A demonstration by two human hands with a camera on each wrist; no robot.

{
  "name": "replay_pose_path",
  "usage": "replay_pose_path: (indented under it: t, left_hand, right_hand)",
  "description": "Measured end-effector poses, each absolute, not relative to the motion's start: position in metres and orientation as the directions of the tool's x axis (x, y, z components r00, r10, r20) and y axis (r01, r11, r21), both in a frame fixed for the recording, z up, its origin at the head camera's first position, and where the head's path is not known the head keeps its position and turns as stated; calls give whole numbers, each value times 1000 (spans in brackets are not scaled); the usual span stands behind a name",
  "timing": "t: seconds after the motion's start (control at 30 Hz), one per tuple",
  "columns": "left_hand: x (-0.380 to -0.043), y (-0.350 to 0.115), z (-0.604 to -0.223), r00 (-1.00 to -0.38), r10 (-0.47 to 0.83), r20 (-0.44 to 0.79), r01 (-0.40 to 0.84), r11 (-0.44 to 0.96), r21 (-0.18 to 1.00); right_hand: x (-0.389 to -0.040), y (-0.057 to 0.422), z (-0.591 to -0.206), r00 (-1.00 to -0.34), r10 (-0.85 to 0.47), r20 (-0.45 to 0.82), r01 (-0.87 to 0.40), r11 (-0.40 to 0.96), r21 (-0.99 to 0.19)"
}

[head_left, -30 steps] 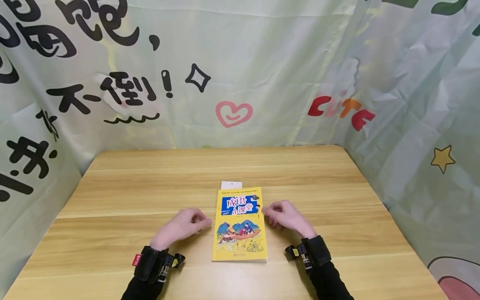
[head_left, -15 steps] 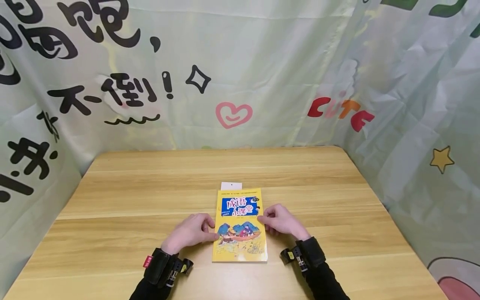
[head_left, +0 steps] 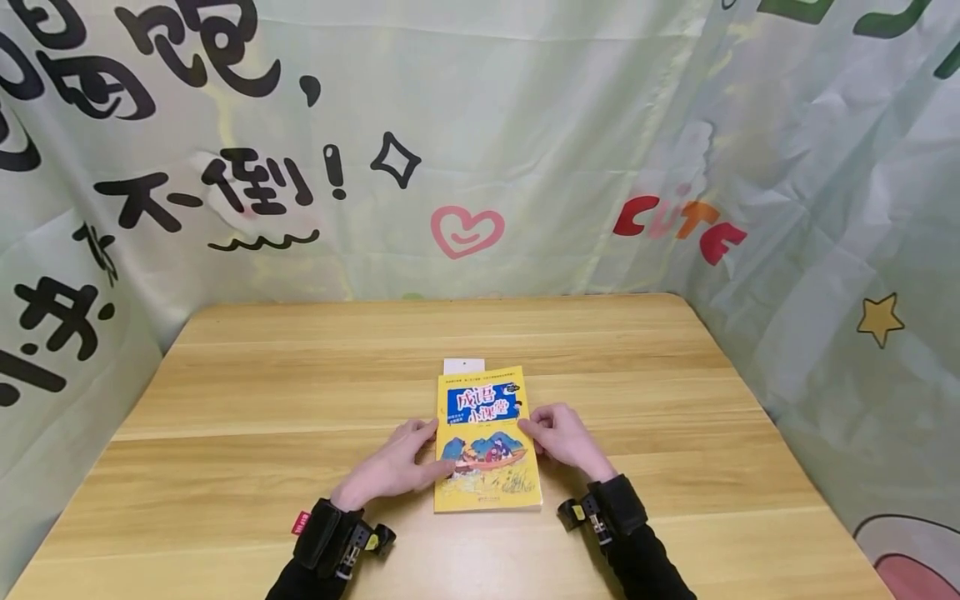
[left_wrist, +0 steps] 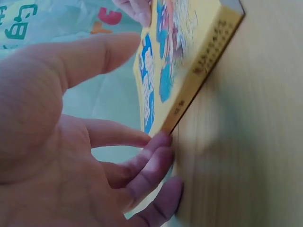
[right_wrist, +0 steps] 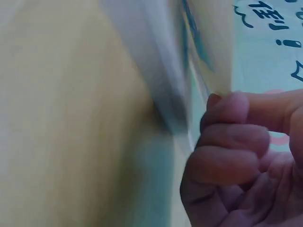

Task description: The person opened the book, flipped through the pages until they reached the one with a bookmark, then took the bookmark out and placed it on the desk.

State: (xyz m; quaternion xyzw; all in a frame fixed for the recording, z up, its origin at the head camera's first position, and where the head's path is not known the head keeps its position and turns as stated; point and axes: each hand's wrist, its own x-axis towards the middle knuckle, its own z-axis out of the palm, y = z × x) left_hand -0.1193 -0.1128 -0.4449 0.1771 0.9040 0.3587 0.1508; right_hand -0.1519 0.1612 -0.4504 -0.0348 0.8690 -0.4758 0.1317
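Observation:
A yellow paperback book (head_left: pixel 487 492) with a blue title panel and a boat picture lies near the middle of the wooden table. From its top edge sticks a white card (head_left: pixel 463 365). The right hand (head_left: pixel 564 435) pinches the front cover at the book's right edge between thumb and index finger. In the right wrist view that cover (right_wrist: pixel 218 52) stands a little away from the grey page block (right_wrist: pixel 156 61). At the spine (left_wrist: pixel 203 61), the left hand (head_left: pixel 393 467) touches with its fingertips, its thumb reaching over the cover.
The wooden table (head_left: pixel 300 358) spreads around the book on all sides. Behind it and along both sides hang pale printed cloth sheets (head_left: pixel 540 125). Each wrist wears a black strap with a small camera (head_left: pixel 378 540).
The left hand has moved right and forward, from beside the book to its spine. The right hand has taken the cover's edge. The book has shifted slightly forward and right.

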Motion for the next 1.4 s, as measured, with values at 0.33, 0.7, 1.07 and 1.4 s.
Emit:
replay_pose_path:
  t: [0.33,0.7,1.07,1.4]
  left_hand:
    - [-122,-115,-448,-873,470,-129,218,613,759]
    - [-122,-116,-441,-863,485,-144,157,528,835]
    - [-119,-111,-419,-878,467,-104,104,397,912]
    - [-117,-111,-407,-957,290,-25,11,121,993]
  right_hand:
    - [-152,163,-445,-960,-261,-97,0,345,-938]
    - [-142,154,-432,-958,-283,-46,1,160,-987]
    - [-127,121,-424,-841,-537,69,-156,119,-980]
    - [-120,106,-434,-786,-606,121,-337,257,-906]
